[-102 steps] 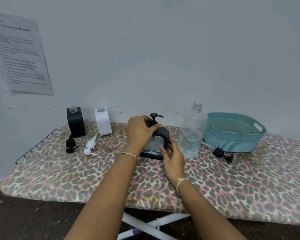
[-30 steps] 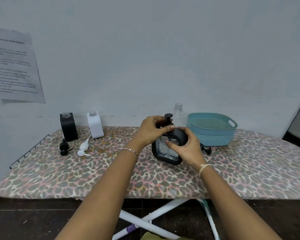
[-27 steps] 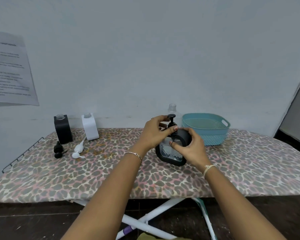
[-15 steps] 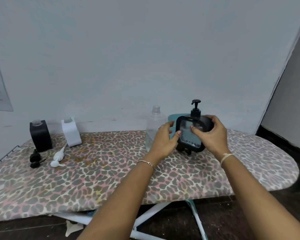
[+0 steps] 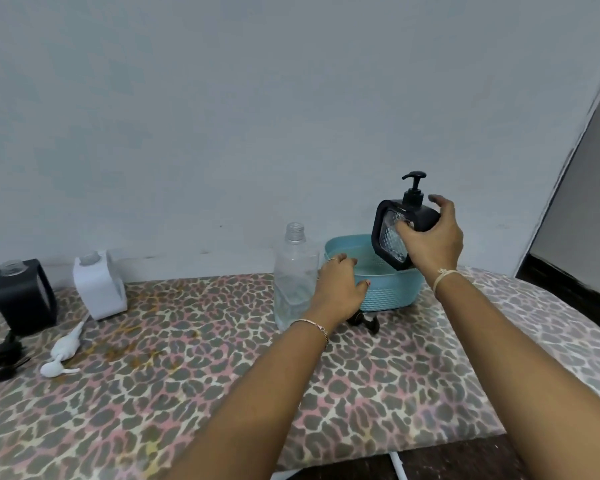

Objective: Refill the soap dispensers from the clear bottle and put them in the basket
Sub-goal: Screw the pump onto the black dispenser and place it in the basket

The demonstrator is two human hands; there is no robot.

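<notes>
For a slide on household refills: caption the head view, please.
Right hand holds a pump-topped black soap dispenser over the teal basket; left hand holds the basket's rim.

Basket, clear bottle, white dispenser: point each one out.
basket [image 5: 392, 294], head view, front woven wall
clear bottle [image 5: 293, 268], head view, upper body
white dispenser [image 5: 97, 292], head view, front face
</notes>
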